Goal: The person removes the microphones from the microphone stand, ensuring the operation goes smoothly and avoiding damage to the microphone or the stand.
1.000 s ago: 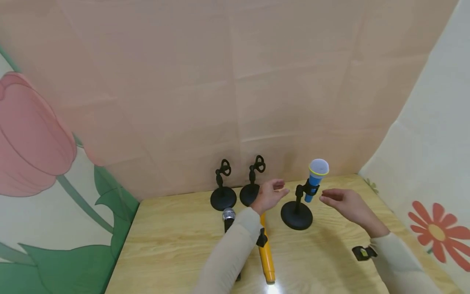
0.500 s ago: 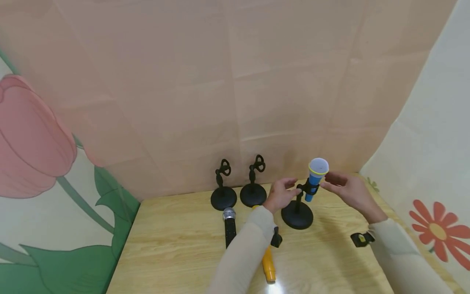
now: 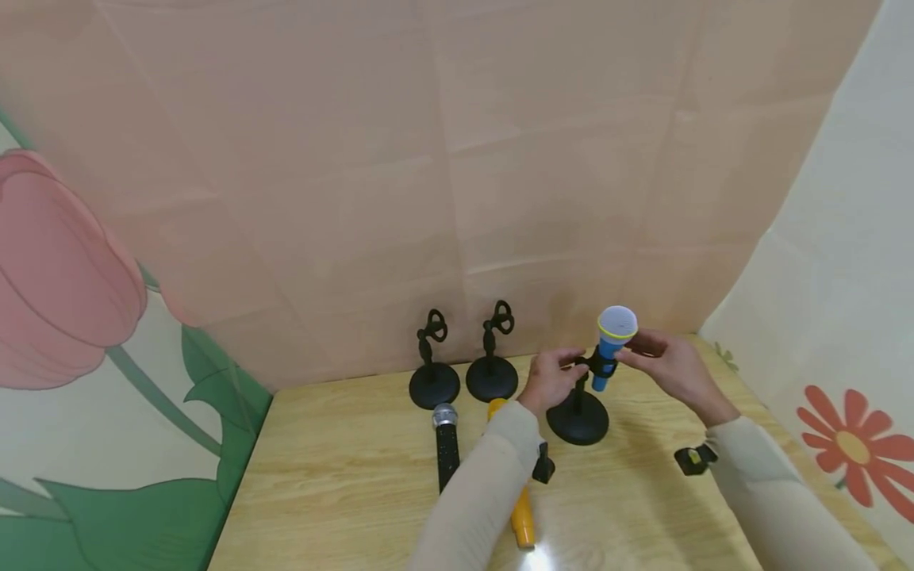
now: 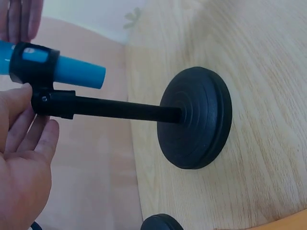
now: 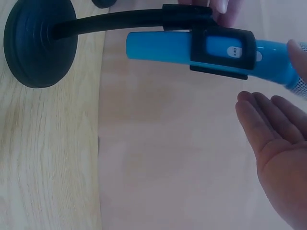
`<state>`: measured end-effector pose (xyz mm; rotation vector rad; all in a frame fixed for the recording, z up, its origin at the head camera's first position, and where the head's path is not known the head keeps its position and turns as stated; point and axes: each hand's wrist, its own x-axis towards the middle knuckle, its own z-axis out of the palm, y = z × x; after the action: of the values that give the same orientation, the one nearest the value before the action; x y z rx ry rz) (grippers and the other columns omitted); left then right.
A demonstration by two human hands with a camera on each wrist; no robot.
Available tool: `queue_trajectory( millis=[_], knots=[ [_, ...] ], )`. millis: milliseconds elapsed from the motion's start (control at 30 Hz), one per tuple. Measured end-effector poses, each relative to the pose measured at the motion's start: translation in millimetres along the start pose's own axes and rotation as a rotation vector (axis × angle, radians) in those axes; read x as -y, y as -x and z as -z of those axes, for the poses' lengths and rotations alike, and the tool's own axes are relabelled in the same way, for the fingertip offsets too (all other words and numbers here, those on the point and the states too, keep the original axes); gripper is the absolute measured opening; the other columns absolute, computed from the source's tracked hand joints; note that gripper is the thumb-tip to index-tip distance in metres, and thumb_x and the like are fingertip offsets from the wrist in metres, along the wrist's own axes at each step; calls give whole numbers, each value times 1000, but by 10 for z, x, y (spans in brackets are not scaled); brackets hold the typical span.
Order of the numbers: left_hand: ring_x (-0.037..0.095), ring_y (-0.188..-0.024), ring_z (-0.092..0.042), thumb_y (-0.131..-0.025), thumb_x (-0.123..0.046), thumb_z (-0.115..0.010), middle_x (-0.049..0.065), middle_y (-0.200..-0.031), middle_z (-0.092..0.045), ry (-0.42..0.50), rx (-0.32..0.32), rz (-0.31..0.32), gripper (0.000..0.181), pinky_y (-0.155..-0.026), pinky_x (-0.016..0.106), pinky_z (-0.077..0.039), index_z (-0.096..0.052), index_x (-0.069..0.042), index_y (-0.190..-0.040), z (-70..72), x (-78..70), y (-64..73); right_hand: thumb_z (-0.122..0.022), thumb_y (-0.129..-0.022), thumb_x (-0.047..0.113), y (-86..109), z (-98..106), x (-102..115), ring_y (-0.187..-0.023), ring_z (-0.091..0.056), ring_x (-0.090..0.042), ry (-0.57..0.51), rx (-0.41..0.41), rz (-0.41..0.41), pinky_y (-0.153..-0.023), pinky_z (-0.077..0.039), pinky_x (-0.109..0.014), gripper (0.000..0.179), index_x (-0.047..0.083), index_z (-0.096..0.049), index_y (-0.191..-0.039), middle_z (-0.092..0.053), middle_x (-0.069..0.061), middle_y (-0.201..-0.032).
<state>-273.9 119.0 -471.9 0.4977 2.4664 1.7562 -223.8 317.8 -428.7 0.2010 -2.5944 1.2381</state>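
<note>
A blue toy microphone with a white head and yellow ring sits tilted in the clip of a black microphone stand. My left hand pinches the stand's joint just below the clip, thumb on one side and fingers behind, as the left wrist view shows. On the other side, my right hand is at the microphone's upper part. Its thumb lies over the body near the head, while its fingers are extended and apart from the microphone in the right wrist view.
Two more black microphone stands with bare clips stand at the table's back edge. A black microphone with a silver head and an orange, tube-like object lie in front, partly under the left sleeve. Cloth backdrops border the wooden table.
My left hand has moved right to the stand's joint and taken hold of it. My right hand has moved up and left to the microphone. Stand and microphone have stayed in place.
</note>
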Motion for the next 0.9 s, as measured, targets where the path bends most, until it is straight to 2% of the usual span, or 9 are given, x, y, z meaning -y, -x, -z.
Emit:
queue_trajectory(
  millis=[400,667,733,900],
  knots=[
    [7,-96,-69,-90,-8,-74,-2,-106,-75,-2,-19,5,22,-83,17,-52,-77,-7,-112,23,12,8,-74,-93,30,-34,-61,-7,-106,-65,-45,-31,19,-9,-72,-50,-16,53,-7,-62,-128,-67,-28,-118],
    [0,-85,-66,-90,-9,-75,-7,-98,-76,-48,-26,5,13,-76,15,-52,-81,-12,-101,40,6,14,-75,-92,29,-52,-136,-44,-104,-66,-43,-56,-35,-9,-73,-48,-14,48,-6,-66,-122,-69,-26,-113],
    [-1,-84,-65,-90,-9,-75,-9,-97,-75,-52,-32,14,11,-75,15,-52,-82,-13,-98,32,0,16,-76,-91,28,-52,-162,-53,-103,-67,-38,-64,-58,-11,-73,-48,-13,46,-6,-66,-120,-69,-26,-112],
    [-2,-83,-66,-89,-9,-76,-11,-96,-75,-52,-48,32,11,-74,14,-51,-82,-15,-96,23,-14,27,-78,-90,26,-56,-210,-66,-92,-65,-2,-87,-100,-17,-72,-49,-11,43,-6,-68,-118,-70,-25,-110]
  ],
)
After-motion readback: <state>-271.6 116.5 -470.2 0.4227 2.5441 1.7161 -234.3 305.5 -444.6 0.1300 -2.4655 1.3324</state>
